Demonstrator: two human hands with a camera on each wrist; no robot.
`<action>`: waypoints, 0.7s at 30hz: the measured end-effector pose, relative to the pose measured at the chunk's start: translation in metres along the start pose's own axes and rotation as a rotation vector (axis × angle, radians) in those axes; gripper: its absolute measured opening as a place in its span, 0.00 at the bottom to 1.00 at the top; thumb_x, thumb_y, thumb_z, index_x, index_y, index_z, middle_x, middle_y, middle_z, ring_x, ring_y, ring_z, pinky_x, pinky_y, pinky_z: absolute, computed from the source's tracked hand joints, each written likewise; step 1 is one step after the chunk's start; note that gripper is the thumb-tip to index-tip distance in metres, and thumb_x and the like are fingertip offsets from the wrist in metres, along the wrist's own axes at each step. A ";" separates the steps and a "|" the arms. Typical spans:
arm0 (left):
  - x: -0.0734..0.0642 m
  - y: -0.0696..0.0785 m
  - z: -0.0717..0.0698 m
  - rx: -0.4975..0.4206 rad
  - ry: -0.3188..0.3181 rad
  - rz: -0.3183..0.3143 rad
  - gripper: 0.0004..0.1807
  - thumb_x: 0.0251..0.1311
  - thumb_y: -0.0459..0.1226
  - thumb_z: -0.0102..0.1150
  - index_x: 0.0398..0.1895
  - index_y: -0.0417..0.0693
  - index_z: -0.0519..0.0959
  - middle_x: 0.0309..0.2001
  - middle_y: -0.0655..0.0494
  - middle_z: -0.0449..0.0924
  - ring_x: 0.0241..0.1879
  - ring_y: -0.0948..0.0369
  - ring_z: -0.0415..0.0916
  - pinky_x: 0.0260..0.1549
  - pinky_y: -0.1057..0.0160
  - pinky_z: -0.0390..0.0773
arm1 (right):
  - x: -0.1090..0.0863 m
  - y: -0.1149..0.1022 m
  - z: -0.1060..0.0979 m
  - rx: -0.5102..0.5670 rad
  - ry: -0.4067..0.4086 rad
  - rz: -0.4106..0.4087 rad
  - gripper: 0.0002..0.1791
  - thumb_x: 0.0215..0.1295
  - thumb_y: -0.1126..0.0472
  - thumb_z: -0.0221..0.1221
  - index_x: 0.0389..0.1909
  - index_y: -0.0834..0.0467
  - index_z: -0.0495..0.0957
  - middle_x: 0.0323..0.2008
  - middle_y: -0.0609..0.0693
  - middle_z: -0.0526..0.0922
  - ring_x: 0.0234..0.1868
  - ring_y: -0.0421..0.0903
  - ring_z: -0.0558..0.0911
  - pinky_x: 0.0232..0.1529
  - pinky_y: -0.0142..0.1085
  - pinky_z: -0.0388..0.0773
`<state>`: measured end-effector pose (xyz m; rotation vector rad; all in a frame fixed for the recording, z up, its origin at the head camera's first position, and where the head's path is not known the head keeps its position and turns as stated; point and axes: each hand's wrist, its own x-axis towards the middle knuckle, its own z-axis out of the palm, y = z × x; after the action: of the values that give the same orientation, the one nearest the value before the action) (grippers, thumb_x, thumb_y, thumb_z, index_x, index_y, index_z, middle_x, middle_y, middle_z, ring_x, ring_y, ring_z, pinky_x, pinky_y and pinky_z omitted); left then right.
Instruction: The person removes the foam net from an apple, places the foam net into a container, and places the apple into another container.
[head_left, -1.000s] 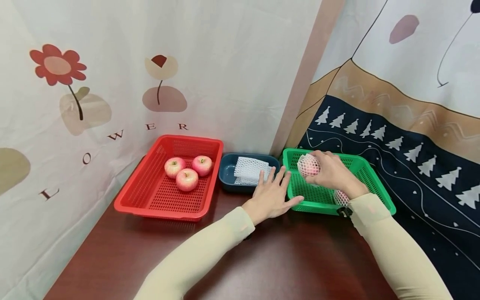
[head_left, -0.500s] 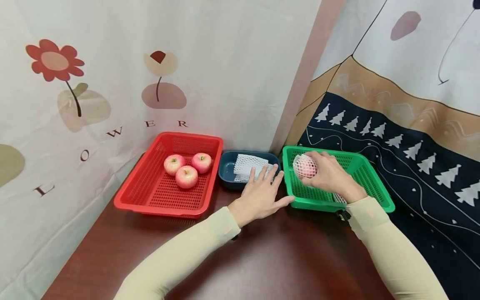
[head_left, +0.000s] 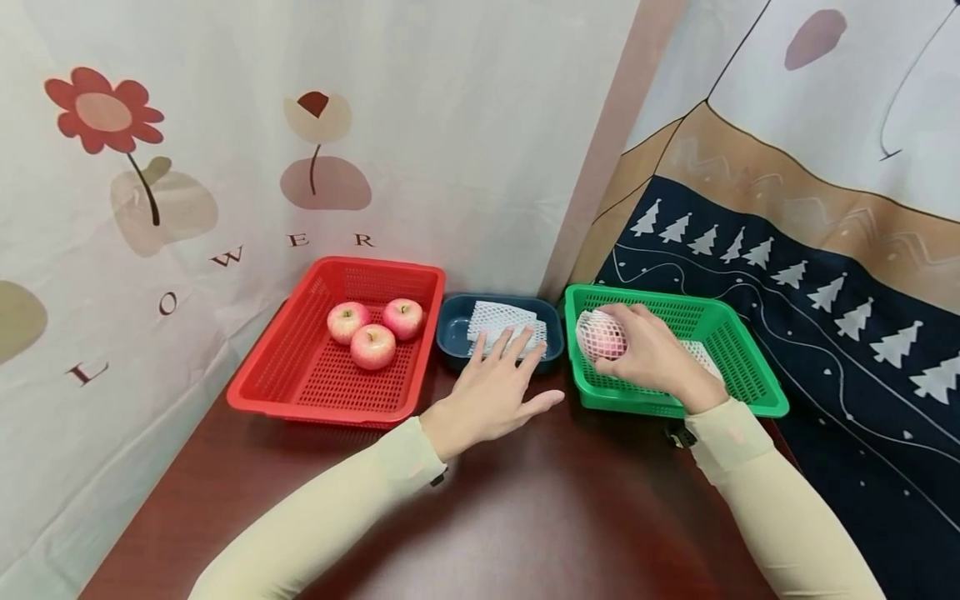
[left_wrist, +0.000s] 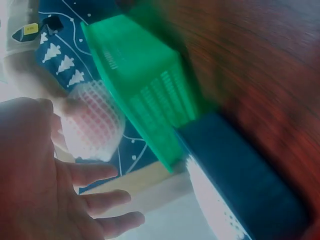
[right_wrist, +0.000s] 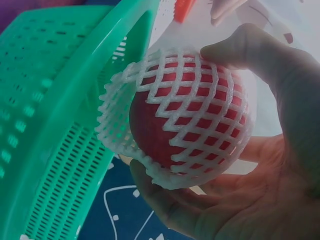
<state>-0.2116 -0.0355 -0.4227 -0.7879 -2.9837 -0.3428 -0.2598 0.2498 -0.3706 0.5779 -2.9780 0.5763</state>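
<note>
My right hand (head_left: 652, 354) grips an apple in a white foam net (head_left: 602, 335) over the left part of the green basket (head_left: 622, 401). In the right wrist view, thumb and fingers wrap the netted apple (right_wrist: 200, 120), and bare red skin shows at the net's open end. Another white-netted item (head_left: 702, 357) lies in the green basket, partly hidden behind the right hand. My left hand (head_left: 487, 398) is empty, its fingers spread, and overlaps the front of the dark blue tray (head_left: 453, 325). White foam nets (head_left: 498, 317) lie flat in that tray.
At the left stands a red basket (head_left: 296, 392) with three bare apples (head_left: 372, 346) in it. The blue tray sits between the two baskets on a dark wooden table (head_left: 525, 517). Printed curtains (head_left: 465, 167) hang close behind.
My left hand has drawn back to the left, away from the green basket. My right hand has shifted slightly left with the netted apple, and more of the other netted item shows.
</note>
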 end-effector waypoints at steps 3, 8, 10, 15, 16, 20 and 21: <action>-0.005 -0.009 -0.001 0.003 0.015 -0.013 0.51 0.83 0.76 0.43 0.96 0.59 0.61 0.97 0.50 0.52 0.96 0.40 0.52 0.93 0.26 0.49 | -0.001 -0.005 -0.001 0.002 -0.003 -0.010 0.47 0.65 0.52 0.77 0.84 0.58 0.73 0.66 0.67 0.83 0.60 0.64 0.83 0.61 0.66 0.89; -0.015 -0.022 -0.005 0.014 0.045 -0.025 0.51 0.83 0.75 0.46 0.95 0.58 0.63 0.97 0.48 0.55 0.95 0.39 0.55 0.93 0.25 0.50 | -0.004 -0.013 0.000 0.032 0.000 -0.020 0.49 0.64 0.53 0.77 0.86 0.57 0.72 0.68 0.65 0.82 0.60 0.64 0.83 0.62 0.65 0.87; -0.018 -0.026 -0.006 0.024 0.069 -0.021 0.50 0.83 0.74 0.48 0.95 0.57 0.64 0.96 0.47 0.56 0.94 0.38 0.57 0.92 0.25 0.52 | -0.004 -0.015 0.002 0.052 0.000 -0.020 0.50 0.64 0.53 0.78 0.86 0.56 0.70 0.70 0.64 0.81 0.62 0.64 0.83 0.64 0.66 0.87; -0.029 -0.037 -0.011 0.031 0.119 -0.013 0.49 0.82 0.73 0.52 0.93 0.56 0.67 0.95 0.45 0.59 0.93 0.36 0.59 0.91 0.24 0.56 | -0.005 -0.022 0.008 0.100 0.006 -0.038 0.51 0.63 0.54 0.80 0.84 0.60 0.68 0.72 0.63 0.81 0.64 0.62 0.84 0.68 0.64 0.87; -0.032 -0.039 -0.012 0.030 0.124 -0.013 0.49 0.82 0.73 0.53 0.93 0.55 0.67 0.94 0.44 0.60 0.93 0.35 0.59 0.91 0.24 0.56 | -0.005 -0.024 0.009 0.107 0.009 -0.046 0.50 0.63 0.54 0.80 0.83 0.60 0.69 0.72 0.63 0.81 0.65 0.62 0.84 0.68 0.64 0.87; -0.039 -0.047 -0.016 0.030 0.153 -0.009 0.48 0.82 0.72 0.56 0.92 0.55 0.69 0.93 0.44 0.63 0.92 0.36 0.61 0.90 0.24 0.58 | -0.005 -0.032 0.012 0.121 0.014 -0.081 0.48 0.62 0.56 0.81 0.81 0.59 0.71 0.70 0.62 0.83 0.64 0.61 0.84 0.67 0.63 0.88; -0.041 -0.049 -0.017 0.033 0.163 -0.006 0.47 0.81 0.71 0.56 0.91 0.55 0.70 0.92 0.43 0.65 0.91 0.36 0.62 0.90 0.24 0.59 | -0.006 -0.034 0.013 0.121 0.013 -0.091 0.47 0.61 0.56 0.81 0.80 0.59 0.72 0.70 0.62 0.83 0.64 0.61 0.84 0.66 0.62 0.87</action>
<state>-0.2007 -0.1003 -0.4198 -0.7112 -2.8330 -0.3396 -0.2416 0.2179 -0.3719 0.7116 -2.9020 0.7537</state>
